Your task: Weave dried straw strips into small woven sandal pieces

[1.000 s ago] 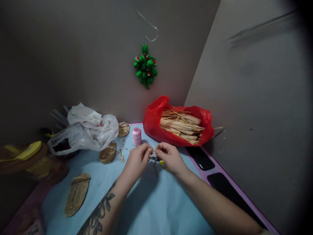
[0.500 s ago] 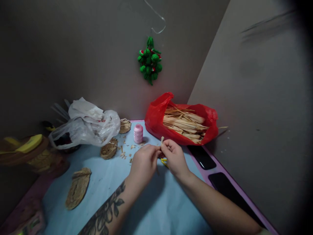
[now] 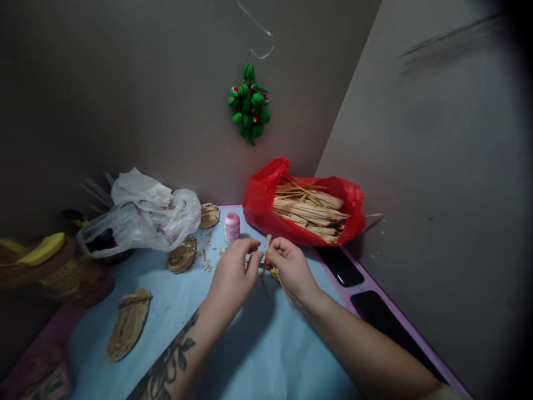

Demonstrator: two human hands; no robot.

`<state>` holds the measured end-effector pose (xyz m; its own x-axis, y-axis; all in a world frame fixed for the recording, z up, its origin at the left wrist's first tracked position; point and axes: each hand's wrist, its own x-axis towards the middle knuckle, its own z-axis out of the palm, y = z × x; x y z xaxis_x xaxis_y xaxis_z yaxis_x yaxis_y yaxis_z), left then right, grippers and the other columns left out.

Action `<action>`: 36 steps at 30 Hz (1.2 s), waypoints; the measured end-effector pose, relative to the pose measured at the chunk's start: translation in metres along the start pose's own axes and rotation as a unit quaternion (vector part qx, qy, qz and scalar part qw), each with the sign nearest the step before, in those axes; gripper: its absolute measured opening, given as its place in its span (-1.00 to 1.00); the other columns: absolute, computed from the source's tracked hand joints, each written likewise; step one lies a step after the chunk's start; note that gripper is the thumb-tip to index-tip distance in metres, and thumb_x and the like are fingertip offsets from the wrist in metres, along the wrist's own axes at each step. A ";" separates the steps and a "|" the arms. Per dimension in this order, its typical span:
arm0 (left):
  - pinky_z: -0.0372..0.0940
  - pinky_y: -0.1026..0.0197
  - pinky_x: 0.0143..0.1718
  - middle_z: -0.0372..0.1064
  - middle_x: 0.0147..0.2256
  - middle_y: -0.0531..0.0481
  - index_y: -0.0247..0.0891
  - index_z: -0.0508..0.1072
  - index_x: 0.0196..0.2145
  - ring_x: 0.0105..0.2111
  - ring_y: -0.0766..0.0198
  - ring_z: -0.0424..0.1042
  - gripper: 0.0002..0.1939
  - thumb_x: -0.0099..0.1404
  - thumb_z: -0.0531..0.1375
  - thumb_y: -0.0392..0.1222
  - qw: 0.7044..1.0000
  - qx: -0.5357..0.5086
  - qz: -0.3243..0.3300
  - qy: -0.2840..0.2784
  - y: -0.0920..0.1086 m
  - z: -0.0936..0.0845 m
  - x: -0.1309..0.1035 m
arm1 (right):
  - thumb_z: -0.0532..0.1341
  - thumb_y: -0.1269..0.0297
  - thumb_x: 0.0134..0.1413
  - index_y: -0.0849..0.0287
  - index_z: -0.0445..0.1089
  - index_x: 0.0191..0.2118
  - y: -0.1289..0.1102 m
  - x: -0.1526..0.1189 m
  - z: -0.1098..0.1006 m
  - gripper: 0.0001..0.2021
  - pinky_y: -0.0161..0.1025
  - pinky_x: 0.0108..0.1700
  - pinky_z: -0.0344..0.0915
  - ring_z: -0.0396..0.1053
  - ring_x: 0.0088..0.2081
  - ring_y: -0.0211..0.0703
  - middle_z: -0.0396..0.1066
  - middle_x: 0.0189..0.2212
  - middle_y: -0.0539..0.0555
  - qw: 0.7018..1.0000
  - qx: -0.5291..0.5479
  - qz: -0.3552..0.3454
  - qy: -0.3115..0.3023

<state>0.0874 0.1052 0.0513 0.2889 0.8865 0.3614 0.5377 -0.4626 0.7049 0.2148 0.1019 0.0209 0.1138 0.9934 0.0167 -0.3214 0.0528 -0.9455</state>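
Observation:
Over the blue-covered table, my right hand (image 3: 290, 270) pinches a small strip of plaited straw (image 3: 268, 239) between thumb and forefinger. Its pale knotted top sticks up above the fingertips, and loose straw ends hang below. Just left of the strip is my left hand (image 3: 236, 270), its thumb and forefinger apart and nothing visibly gripped. A yellow object (image 3: 275, 273) lies beneath the hands, mostly hidden. Behind my left hand stands a spool of pink thread (image 3: 232, 228), with straw scraps (image 3: 206, 263) scattered beside it.
A red plastic bag (image 3: 259, 214) full of dried straw (image 3: 310, 208) lies at the back right. Two black phones (image 3: 341, 266) rest along the right edge. Leftward are a clear plastic bag (image 3: 145, 225), small woven baskets (image 3: 182, 255) and a woven straw sole (image 3: 129, 325).
My left hand has parted its fingers and drawn slightly left from the straw, while my right hand keeps its pinch. The whole view has shifted a little.

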 end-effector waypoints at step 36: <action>0.07 0.31 -0.48 0.25 -0.56 0.07 -0.26 0.29 -0.48 -0.55 0.35 0.22 -0.80 0.23 -0.01 -0.15 0.996 -0.029 -0.073 0.033 -0.023 0.016 0.003 | 0.24 0.28 -0.10 0.19 0.43 -0.48 -0.010 -0.006 -0.003 -0.90 -0.29 -0.41 0.20 0.29 -0.50 -0.25 0.40 -0.55 0.01 0.957 -0.275 -0.086 -0.040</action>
<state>0.0885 0.1188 0.0261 0.1577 0.9439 0.2901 0.5223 -0.3291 0.7867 0.2201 0.0949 0.0295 0.0406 0.9805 0.1925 0.2408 0.1774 -0.9542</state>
